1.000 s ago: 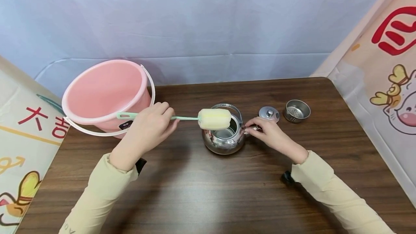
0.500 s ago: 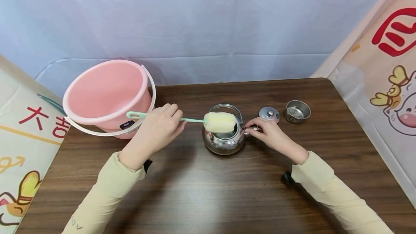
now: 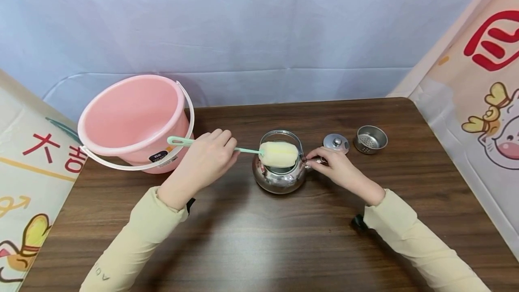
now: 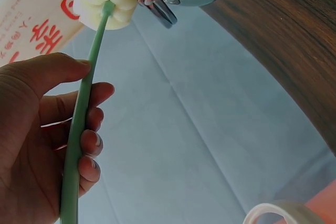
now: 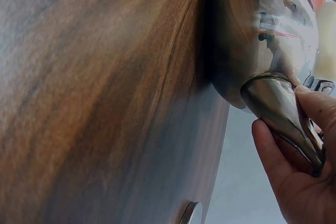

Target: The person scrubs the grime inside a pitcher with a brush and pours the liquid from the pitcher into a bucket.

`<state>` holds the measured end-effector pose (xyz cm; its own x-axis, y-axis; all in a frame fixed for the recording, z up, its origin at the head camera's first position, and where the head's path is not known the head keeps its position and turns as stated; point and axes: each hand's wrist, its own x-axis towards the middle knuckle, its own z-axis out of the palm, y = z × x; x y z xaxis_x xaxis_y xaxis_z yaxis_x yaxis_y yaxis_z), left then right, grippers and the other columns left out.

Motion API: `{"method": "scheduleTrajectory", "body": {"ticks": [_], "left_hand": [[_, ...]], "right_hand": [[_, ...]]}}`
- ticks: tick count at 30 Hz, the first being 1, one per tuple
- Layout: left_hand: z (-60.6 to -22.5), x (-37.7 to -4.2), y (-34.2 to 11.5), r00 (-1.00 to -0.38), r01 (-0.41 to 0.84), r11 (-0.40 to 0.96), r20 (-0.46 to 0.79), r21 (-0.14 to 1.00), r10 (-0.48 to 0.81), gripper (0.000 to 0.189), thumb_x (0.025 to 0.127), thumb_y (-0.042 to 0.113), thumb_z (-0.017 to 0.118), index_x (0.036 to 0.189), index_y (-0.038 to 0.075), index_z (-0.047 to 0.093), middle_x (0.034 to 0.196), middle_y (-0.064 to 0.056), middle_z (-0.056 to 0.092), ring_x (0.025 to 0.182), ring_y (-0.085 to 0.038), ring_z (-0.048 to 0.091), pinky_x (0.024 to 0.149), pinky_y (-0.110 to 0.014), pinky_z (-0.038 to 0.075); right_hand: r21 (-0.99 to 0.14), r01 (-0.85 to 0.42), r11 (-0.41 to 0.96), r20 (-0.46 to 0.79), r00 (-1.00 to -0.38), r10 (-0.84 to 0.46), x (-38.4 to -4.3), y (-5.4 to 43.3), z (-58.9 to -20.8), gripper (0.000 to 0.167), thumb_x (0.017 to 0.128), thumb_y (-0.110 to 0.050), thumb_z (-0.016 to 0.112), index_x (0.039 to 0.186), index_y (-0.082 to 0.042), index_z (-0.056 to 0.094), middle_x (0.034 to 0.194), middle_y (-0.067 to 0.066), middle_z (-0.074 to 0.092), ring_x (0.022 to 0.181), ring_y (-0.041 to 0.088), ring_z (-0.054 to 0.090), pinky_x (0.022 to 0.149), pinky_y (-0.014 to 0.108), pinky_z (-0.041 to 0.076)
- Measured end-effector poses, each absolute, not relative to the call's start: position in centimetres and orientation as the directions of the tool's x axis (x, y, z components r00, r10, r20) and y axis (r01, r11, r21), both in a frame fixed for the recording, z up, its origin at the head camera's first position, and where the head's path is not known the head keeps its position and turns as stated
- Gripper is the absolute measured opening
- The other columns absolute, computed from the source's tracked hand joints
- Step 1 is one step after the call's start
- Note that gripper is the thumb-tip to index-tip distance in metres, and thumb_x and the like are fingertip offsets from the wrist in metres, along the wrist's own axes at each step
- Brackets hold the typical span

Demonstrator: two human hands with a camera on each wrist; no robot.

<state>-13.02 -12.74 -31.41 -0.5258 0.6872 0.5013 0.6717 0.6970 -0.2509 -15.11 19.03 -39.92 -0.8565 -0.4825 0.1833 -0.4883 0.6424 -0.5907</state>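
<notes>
My left hand point(image 3: 208, 159) grips the green handle of a sponge brush point(image 3: 279, 154), its thumb and fingers around the stick in the left wrist view. The pale yellow sponge head lies level over the open mouth of a shiny steel teapot point(image 3: 279, 182); from above I cannot tell whether it touches the rim. My right hand point(image 3: 332, 166) pinches the teapot's spout point(image 5: 281, 111) between thumb and fingers, with the pot standing on the table. The pot's hoop handle is raised behind the sponge.
A pink bucket point(image 3: 178, 123) with a white bail handle stands at the left of the wooden table point(image 3: 259, 247). Right of the teapot lie its steel lid point(image 3: 336, 142) and a perforated strainer cup point(image 3: 371, 139). A pale cloth backdrop point(image 3: 243, 35) hangs behind.
My left hand has moved right with the sponge brush, bringing the sponge head further over the teapot's mouth. The right hand and the teapot have stayed in place.
</notes>
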Motion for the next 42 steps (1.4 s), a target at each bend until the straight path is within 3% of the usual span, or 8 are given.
{"method": "scheduleTrajectory", "body": {"ticks": [27, 42], "left_hand": [[-30.5, -13.5, -11.5, -0.492, 0.671, 0.658, 0.460, -0.342, 0.740, 0.016, 0.079, 0.009, 0.057, 0.064, 0.006, 0.055, 0.063, -0.003, 0.044, 0.060, -0.021, 0.045, 0.050, -0.027, 0.034], [-30.5, -13.3, -11.4, -0.488, 0.692, 0.644, 0.447, -0.325, 0.750, 0.014, 0.076, 0.013, 0.064, 0.064, 0.006, 0.058, 0.063, -0.002, 0.046, 0.060, -0.021, 0.046, 0.050, -0.027, 0.035]], "right_hand": [[-0.592, -0.488, 0.641, 0.174, -0.854, -0.490, -15.3, 19.1, -39.9, 0.015, 0.088, -0.016, 0.060, 0.098, -0.007, 0.065, 0.095, 0.005, 0.065, 0.085, 0.017, 0.060, 0.072, 0.035, 0.047], [-0.588, -0.497, 0.638, 0.191, -0.852, -0.488, -15.1, 19.1, -40.0, 0.013, 0.087, -0.014, 0.061, 0.097, -0.007, 0.065, 0.094, 0.005, 0.066, 0.085, 0.017, 0.060, 0.072, 0.036, 0.047]]}}
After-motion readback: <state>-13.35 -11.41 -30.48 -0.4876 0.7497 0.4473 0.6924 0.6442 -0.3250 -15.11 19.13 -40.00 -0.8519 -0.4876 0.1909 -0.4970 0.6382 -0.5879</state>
